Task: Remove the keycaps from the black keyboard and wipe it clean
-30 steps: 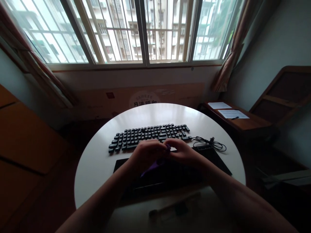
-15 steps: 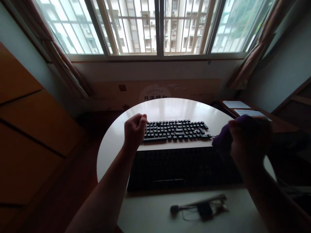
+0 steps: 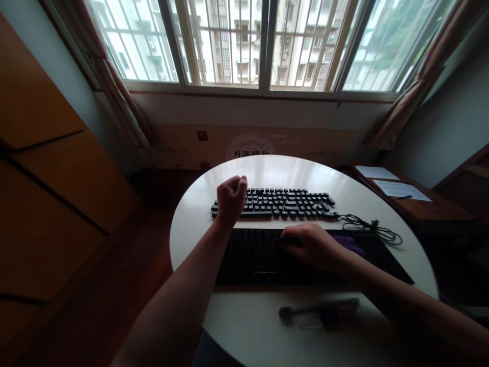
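My right hand [image 3: 309,245] is closed around a purple cloth [image 3: 346,243] and rests on the dark keyboard body [image 3: 385,262] in front of me. Part of the cloth trails out to the right beneath the wrist. My left hand [image 3: 231,200] makes a fist at the left end of a block of black keycaps [image 3: 286,202], laid out in keyboard order behind the body. Whether anything sits inside that fist is hidden. The surface of the keyboard body is too dark for detail.
Both rows lie on a round white table [image 3: 191,204]. A coiled black cable [image 3: 382,233] is at the right. Blurred small tools [image 3: 321,313] lie near the front. A brown side table [image 3: 439,209] holds papers [image 3: 401,189] and a pen.
My right hand has come down and left with the purple cloth, from the air at the right onto the keyboard body. My left hand keeps its fist. The view has shifted slightly.
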Available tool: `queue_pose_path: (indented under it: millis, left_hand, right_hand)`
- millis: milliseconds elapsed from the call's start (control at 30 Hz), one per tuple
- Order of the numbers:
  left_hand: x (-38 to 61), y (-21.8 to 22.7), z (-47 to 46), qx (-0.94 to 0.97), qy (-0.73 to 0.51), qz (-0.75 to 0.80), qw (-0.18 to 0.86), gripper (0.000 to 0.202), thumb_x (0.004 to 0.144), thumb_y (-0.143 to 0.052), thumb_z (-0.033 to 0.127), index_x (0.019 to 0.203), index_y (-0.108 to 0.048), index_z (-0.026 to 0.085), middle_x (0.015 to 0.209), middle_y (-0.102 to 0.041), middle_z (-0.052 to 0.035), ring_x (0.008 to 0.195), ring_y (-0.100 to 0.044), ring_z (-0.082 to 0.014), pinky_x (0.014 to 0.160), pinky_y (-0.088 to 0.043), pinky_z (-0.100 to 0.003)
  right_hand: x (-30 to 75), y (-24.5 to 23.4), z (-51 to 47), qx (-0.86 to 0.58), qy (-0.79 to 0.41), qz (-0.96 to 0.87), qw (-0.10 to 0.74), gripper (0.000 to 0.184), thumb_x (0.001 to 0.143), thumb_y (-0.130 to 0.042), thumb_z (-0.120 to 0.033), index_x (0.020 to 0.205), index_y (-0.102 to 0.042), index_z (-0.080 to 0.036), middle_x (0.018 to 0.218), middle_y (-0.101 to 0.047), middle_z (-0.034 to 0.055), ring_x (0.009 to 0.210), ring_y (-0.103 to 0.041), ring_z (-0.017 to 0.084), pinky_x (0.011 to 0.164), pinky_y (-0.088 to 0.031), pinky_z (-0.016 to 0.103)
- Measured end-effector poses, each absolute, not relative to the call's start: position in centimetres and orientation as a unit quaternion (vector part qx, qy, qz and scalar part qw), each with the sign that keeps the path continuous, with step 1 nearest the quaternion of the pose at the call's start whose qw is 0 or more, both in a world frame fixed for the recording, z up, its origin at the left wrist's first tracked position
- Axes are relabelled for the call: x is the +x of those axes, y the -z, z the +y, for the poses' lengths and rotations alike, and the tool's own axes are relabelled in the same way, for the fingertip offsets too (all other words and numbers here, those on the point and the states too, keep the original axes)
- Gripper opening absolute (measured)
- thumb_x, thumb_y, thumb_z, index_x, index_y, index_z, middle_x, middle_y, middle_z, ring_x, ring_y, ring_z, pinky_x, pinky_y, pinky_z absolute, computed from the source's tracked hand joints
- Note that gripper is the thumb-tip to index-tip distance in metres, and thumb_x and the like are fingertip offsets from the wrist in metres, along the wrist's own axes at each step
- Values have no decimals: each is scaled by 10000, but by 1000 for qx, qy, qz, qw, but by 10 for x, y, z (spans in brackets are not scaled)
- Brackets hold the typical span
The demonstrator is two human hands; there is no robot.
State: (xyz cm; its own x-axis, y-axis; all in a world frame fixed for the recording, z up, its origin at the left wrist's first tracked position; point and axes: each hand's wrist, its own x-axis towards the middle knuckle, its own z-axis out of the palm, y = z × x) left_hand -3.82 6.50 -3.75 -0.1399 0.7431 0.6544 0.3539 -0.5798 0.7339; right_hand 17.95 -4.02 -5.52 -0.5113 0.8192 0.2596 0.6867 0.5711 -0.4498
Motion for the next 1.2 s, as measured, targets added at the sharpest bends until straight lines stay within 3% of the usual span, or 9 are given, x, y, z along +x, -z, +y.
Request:
queue_pose_path:
  millis: [200, 300, 400, 500, 600, 1000, 1100, 1200]
  left_hand:
    - [-38, 40, 66, 625, -626, 440, 153, 429, 905, -515, 323, 520, -368, 203, 479, -316, 54, 489, -319, -109, 502, -264, -265]
    - [-38, 40, 65, 615, -635, 442, 153, 441, 910, -513, 328, 523, -342, 205, 483, -303, 56, 486, -311, -106, 499, -257, -268]
    - [-39, 38, 65, 603, -645, 445, 149, 432, 911, -510, 316, 519, -366, 204, 482, -310, 56, 482, -311, -106, 495, -251, -273]
    - [-40, 36, 66, 599, -652, 441, 148, 419, 905, -510, 295, 515, -386, 203, 478, -309, 56, 483, -315, -107, 496, -253, -273]
    - [-39, 35, 66, 600, -651, 441, 150, 416, 905, -513, 290, 518, -388, 202, 483, -298, 59, 481, -311, -105, 498, -252, -275]
    - [-38, 37, 65, 607, -639, 448, 148, 421, 897, -523, 289, 509, -383, 206, 468, -290, 61, 463, -296, -104, 482, -241, -280]
    - [-38, 38, 66, 606, -639, 450, 149, 420, 900, -522, 299, 514, -386, 207, 466, -294, 61, 462, -299, -105, 480, -249, -276]
    - [-39, 38, 67, 602, -644, 448, 150, 420, 899, -520, 301, 513, -382, 208, 473, -310, 59, 468, -309, -105, 485, -261, -272]
  right_hand:
    - [138, 35, -15, -453, -101, -822, 331, 222, 928, -627, -346, 794, -694, -183, 661, -665, 8, 587, -591, 140, 582, -379, 249]
    - [119, 40, -4, -418, -66, -832, 358, 192, 944, -606, -326, 874, -715, -183, 806, -698, 40, 695, -624, 163, 646, -433, 266]
    - [111, 55, 0, -327, -39, -894, 303, 132, 907, -646, -275, 962, -734, -195, 1058, -698, 89, 944, -639, 225, 819, -490, 327]
    - [112, 69, -1, -284, -26, -928, 239, 211, 871, -692, -288, 1061, -722, -203, 1341, -602, 125, 1206, -553, 308, 1000, -451, 453]
    - [114, 75, -2, -294, -27, -928, 227, 260, 879, -688, -313, 1115, -699, -205, 1434, -537, 131, 1304, -486, 332, 1053, -413, 510]
    - [113, 75, 3, -257, -105, -925, 259, 111, 874, -687, -252, 967, -744, -239, 1442, -539, 90, 1286, -515, 288, 1048, -418, 469]
    - [117, 63, 3, -263, -165, -885, 347, 80, 891, -645, -215, 893, -722, -192, 1248, -653, 111, 1160, -598, 237, 992, -466, 382]
    - [130, 43, 4, -349, -170, -802, 454, 216, 935, -575, -256, 765, -670, -164, 903, -682, 73, 848, -642, 182, 789, -497, 293]
